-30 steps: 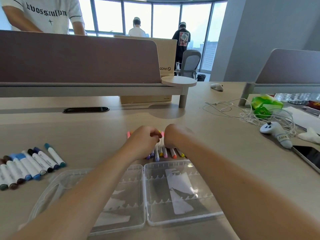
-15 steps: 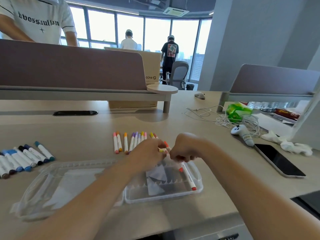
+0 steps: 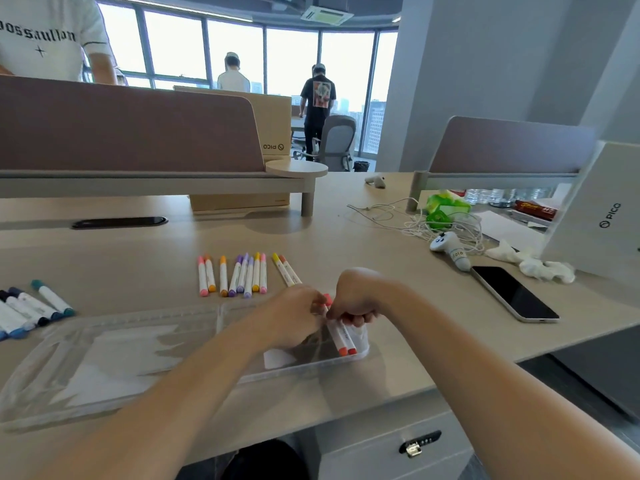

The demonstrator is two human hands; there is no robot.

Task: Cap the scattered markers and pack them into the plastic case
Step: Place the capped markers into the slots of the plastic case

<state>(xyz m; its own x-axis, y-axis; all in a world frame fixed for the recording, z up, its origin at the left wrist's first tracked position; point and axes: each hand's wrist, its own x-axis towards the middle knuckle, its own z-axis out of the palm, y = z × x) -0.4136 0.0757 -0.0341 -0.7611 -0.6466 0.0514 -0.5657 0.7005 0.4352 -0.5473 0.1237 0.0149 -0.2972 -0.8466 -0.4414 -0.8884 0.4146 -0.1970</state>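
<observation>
The clear plastic case (image 3: pixel 114 355) lies open and flat on the desk in front of me. My left hand (image 3: pixel 294 318) and my right hand (image 3: pixel 353 297) meet over its right half. Both pinch two white markers with orange-red caps (image 3: pixel 341 339), whose lower ends lie in the right end of the case. A row of warm-coloured capped markers (image 3: pixel 235 277) lies on the desk beyond the case, with two more markers (image 3: pixel 285 271) slanted beside them. Blue and teal markers (image 3: pixel 31 310) lie at the left edge.
A black phone (image 3: pixel 514 294) lies to the right, near a white controller (image 3: pixel 450 251), tangled white cables (image 3: pixel 415 220) and crumpled tissue (image 3: pixel 533 263). A white box (image 3: pixel 599 216) stands at far right. A brown divider (image 3: pixel 121 126) backs the desk; people stand beyond it.
My hands came back from the marker row toward me with two orange-red markers and brought them down into the right end of the case. The view has shifted left and nearer.
</observation>
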